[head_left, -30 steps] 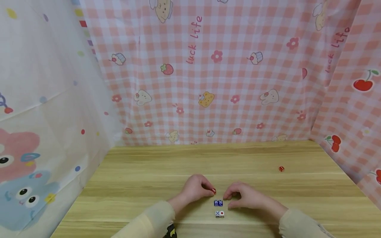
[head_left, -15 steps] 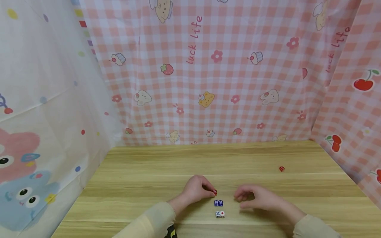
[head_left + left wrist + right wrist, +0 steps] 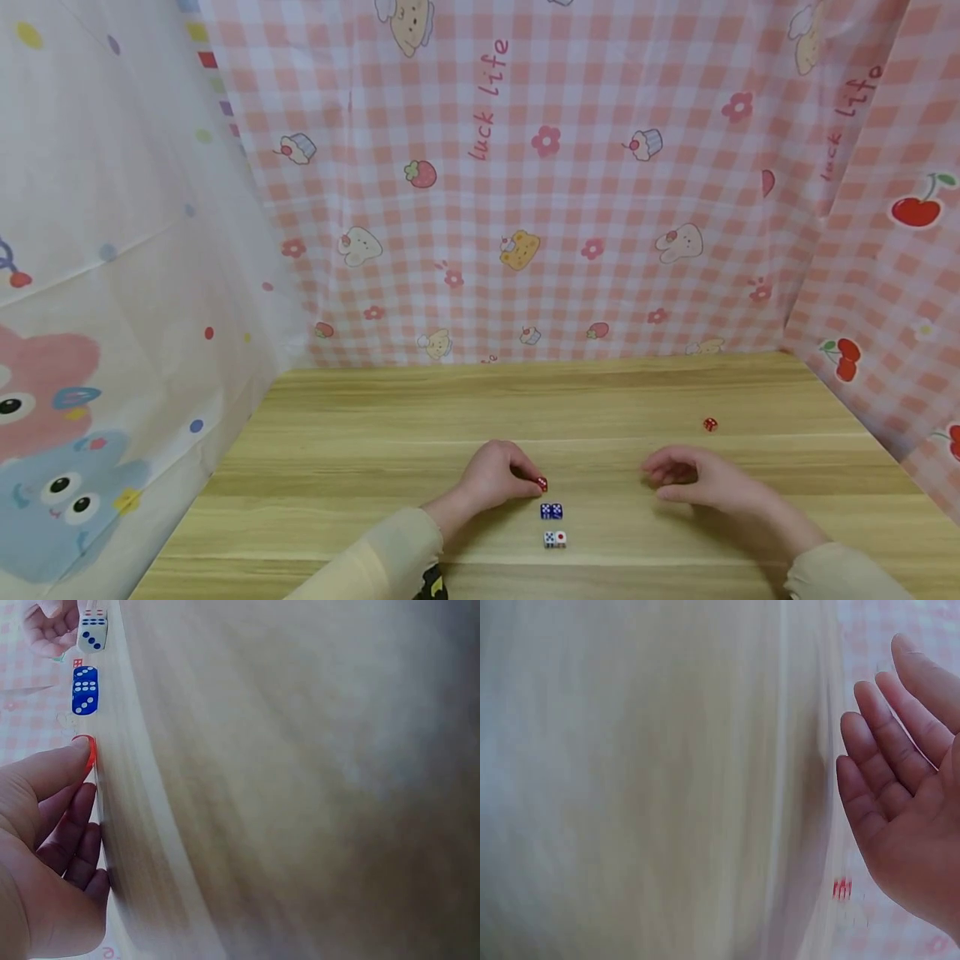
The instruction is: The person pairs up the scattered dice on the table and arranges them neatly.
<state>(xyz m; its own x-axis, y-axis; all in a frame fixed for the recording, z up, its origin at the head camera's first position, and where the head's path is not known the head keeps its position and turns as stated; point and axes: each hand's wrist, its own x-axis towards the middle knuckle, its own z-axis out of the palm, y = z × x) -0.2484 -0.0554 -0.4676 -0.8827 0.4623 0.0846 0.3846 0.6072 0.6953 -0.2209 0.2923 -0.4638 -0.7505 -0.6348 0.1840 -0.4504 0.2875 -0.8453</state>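
Note:
My left hand (image 3: 497,475) pinches a red die (image 3: 542,484) between thumb and fingers at the table surface. The left wrist view shows that red die (image 3: 91,754) mostly covered by the thumb. Just nearer to me lie two blue dice (image 3: 551,512), side by side and touching. Below these sits a pair of white dice (image 3: 555,540), also side by side. My right hand (image 3: 701,477) hovers to the right of the dice, fingers loosely bent and holding nothing. Beyond it, at the right rear, lies another red die (image 3: 710,425), apart from the hand.
The wooden table (image 3: 360,417) carries all the dice. A pink checked cloth (image 3: 555,200) hangs along its back and right side. On the left hangs a white cloth (image 3: 150,292) with cartoon prints.
My right hand has moved away from the paired dice, to the right and slightly farther back. The left hand stays in place with its red die.

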